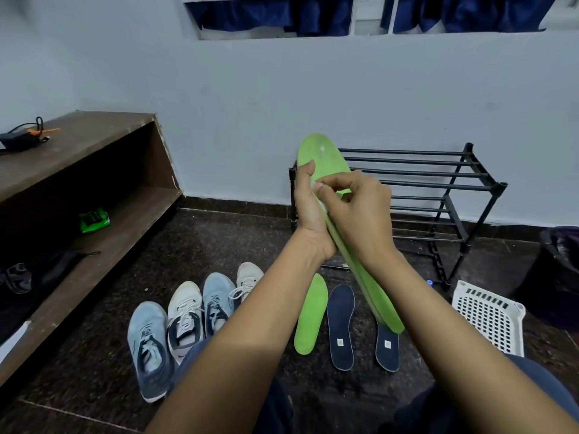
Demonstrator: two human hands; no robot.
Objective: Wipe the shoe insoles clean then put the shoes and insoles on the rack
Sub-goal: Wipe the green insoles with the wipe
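Note:
My left hand grips a long green insole from its left edge, holding it up in front of the black rack. My right hand pinches something small and white against the insole's face, fingers curled. On the floor below lie a second green insole and two dark blue insoles. Several sneakers stand in a row to the left: a blue-grey one, a white one, a light blue one and a white one.
A brown wooden shelf unit runs along the left with a green object on its lower board. A white perforated basket and a dark bin sit at the right. My knees fill the bottom edge.

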